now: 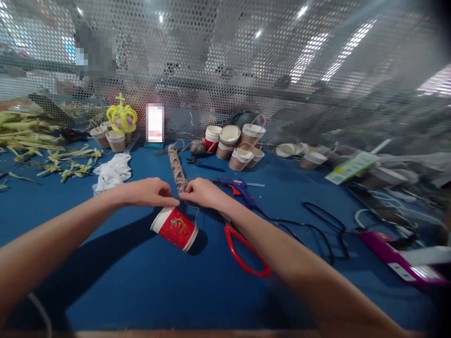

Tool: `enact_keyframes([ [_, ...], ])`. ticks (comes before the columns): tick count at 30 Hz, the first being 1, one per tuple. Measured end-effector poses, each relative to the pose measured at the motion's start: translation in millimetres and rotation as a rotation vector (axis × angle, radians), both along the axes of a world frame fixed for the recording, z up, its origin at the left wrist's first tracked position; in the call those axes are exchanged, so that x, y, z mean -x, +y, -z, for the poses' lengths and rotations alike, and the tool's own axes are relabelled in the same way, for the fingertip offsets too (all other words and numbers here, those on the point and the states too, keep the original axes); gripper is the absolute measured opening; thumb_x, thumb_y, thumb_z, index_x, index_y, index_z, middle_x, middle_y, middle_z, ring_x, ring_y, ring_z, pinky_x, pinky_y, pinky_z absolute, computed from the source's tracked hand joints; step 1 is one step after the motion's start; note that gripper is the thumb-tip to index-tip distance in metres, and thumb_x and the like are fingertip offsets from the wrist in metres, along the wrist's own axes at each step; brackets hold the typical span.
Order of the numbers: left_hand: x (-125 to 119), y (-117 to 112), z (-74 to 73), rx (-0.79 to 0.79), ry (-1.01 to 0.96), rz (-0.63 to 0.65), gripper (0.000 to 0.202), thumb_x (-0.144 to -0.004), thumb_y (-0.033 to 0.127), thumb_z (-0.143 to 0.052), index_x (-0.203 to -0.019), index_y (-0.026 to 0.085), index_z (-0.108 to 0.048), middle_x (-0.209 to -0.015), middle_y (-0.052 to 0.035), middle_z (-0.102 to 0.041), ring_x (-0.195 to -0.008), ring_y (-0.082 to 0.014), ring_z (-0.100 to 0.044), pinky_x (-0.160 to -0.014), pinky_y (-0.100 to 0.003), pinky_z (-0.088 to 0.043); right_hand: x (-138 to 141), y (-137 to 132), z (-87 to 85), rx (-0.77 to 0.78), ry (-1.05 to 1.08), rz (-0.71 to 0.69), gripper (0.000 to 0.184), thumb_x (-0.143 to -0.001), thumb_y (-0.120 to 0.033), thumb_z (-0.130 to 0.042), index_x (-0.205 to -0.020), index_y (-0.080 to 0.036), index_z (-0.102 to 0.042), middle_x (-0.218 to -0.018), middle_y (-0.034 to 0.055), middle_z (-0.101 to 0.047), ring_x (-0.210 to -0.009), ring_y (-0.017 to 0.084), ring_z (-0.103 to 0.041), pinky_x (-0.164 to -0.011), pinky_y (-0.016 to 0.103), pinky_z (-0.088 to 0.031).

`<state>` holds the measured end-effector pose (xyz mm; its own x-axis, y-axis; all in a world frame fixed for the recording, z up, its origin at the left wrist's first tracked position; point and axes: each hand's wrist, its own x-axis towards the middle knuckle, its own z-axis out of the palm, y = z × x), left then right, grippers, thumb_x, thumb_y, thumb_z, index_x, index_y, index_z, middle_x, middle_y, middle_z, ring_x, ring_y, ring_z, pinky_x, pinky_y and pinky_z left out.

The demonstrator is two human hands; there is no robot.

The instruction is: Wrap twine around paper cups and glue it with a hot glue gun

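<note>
Presently, a red and white paper cup (178, 229) bearing a gold-coloured motif is lying tilted on its side on the blue tabletop (148, 295), just below the two hands. To its right, a pair of scissors with red looped handles (232, 253) is lying partly under the right forearm. The left hand (151, 192) is touching the cup's upper side with a fingertip; whether it is gripping the cup cannot be told. The right hand (201, 191) is pinching the near end of a long brown twine bundle (177, 168) between thumb and forefinger, and a thin strand is hanging beside the cup. At far right, a purple and white oblong unit (398, 258) is resting near a looping black cable (317, 224). Beyond the right hand, a blue glue gun with a red trigger (243, 191) is lying on its side. A crumpled white cloth (113, 171) is lying beyond the left forearm. Farther back, blue-handled pliers (210, 166) are lying before a cluster of brown and white cups (241, 158), while a yellow crown-shaped ornament (121, 115) is sitting above similar cups at left. Behind everything, a grey perforated metal screen (200, 61) is standing upright.
</note>
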<state>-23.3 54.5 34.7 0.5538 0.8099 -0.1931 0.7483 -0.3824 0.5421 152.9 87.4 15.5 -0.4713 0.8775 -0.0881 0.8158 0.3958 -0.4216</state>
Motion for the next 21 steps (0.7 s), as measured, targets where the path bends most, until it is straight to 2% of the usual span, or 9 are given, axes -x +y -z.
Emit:
enact_keyframes([
  [1, 0.6, 5.5, 0.8, -0.029, 0.038, 0.007, 0.04, -0.075, 0.049, -0.045, -0.072, 0.015, -0.065, -0.061, -0.0037, -0.063, -0.052, -0.015, -0.053, -0.046, -0.022, -0.034, 3.4, 0.8, 4.0, -0.001, -0.011, 0.004, 0.021, -0.067, -0.034, -0.058, -0.053, -0.019, -0.058, -0.056, 0.0055, -0.06, -0.055, 0.019, -0.055, -0.048, 0.027, -0.032],
  [3, 0.6, 16.6, 4.9, -0.251, 0.069, -0.044, 0.031, -0.074, 0.041, -0.05, -0.074, 0.014, -0.065, -0.062, -0.0045, -0.062, -0.056, -0.0162, -0.055, -0.048, -0.022, -0.036, 7.6, 1.1, 10.5, -0.019, -0.015, 0.017, 0.013, -0.066, -0.026, -0.057, -0.056, -0.019, -0.059, -0.061, 0.0062, -0.062, -0.061, 0.02, -0.056, -0.049, 0.027, -0.031],
  [5, -2.5, 27.0, 12.7, -0.359, 0.062, -0.037, 0.034, -0.068, 0.031, -0.06, -0.097, 0.015, -0.061, -0.087, -0.0075, -0.063, -0.074, -0.019, -0.058, -0.06, -0.024, -0.042, 8.5, 1.0, 13.1, -0.037, 0.003, 0.017, 0.01, -0.067, -0.022, -0.054, -0.06, -0.019, -0.06, -0.066, 0.0063, -0.063, -0.064, 0.02, -0.057, -0.051, 0.026, -0.032],
  [7, -8.8, 36.1, 23.4, -0.57, 0.098, 0.152, 0.053, -0.063, 0.026, -0.065, -0.113, 0.016, -0.052, -0.109, -0.0114, -0.054, -0.092, -0.0203, -0.055, -0.072, -0.026, -0.044, 6.9, 0.4, 11.6, -0.039, 0.029, 0.004, 0.01, -0.067, -0.02, -0.053, -0.06, -0.018, -0.06, -0.065, 0.0054, -0.063, -0.063, 0.018, -0.056, -0.052, 0.026, -0.032],
  [8, -12.6, 40.3, 29.2, -0.595, 0.113, 0.179, 0.053, -0.062, 0.025, -0.066, -0.113, 0.016, -0.052, -0.114, -0.0122, -0.051, -0.097, -0.0211, -0.053, -0.076, -0.027, -0.043, 5.6, -0.5, 9.8, -0.032, 0.045, -0.003, 0.01, -0.066, -0.018, -0.052, -0.059, -0.017, -0.059, -0.063, 0.0047, -0.062, -0.061, 0.017, -0.055, -0.052, 0.025, -0.033],
  [10, -20.1, 49.0, 40.2, -0.647, 0.164, 0.185, 0.036, -0.068, 0.024, -0.061, -0.104, 0.018, -0.058, -0.116, -0.0113, -0.05, -0.097, -0.0214, -0.053, -0.077, -0.029, -0.044, 2.1, -4.4, 4.8, -0.008, 0.084, -0.019, 0.011, -0.066, -0.016, -0.051, -0.057, -0.017, -0.057, -0.059, 0.0027, -0.06, -0.057, 0.014, -0.053, -0.051, 0.023, -0.033],
  [12, -25.3, 59.0, 48.5, -0.673, 0.205, 0.185, 0.022, -0.073, 0.022, -0.055, -0.094, 0.019, -0.063, -0.105, -0.0087, -0.056, -0.093, -0.0206, -0.056, -0.076, -0.03, -0.045, -2.6, -11.2, -1.1, 0.024, 0.13, -0.034, 0.01, -0.066, -0.015, -0.05, -0.058, -0.016, -0.056, -0.057, 0.0007, -0.058, -0.054, 0.012, -0.051, -0.051, 0.022, -0.034],
  [14, -26.7, 71.4, 52.8, -0.701, 0.248, 0.181, 0.02, -0.078, 0.021, -0.05, -0.091, 0.019, -0.064, -0.099, -0.0081, -0.058, -0.09, -0.0202, -0.056, -0.077, -0.031, -0.045, -9.5, -20.8, -8.1, 0.06, 0.177, -0.056, 0.01, -0.067, -0.015, -0.05, -0.059, -0.016, -0.055, -0.056, -0.0011, -0.056, -0.053, 0.01, -0.048, -0.05, 0.021, -0.034],
  [21, -12.5, 121.2, 42.4, -0.797, 0.4, 0.026, 0.026, -0.081, 0.014, -0.042, -0.098, 0.012, -0.061, -0.107, -0.0163, -0.054, -0.103, -0.0263, -0.047, -0.082, -0.036, -0.041, -41.0, -58.1, -36.4, 0.272, 0.389, -0.175, 0.01, -0.072, -0.02, -0.051, -0.064, -0.016, -0.053, -0.058, -0.0044, -0.049, -0.054, 0.007, -0.042, -0.052, 0.018, -0.036],
])
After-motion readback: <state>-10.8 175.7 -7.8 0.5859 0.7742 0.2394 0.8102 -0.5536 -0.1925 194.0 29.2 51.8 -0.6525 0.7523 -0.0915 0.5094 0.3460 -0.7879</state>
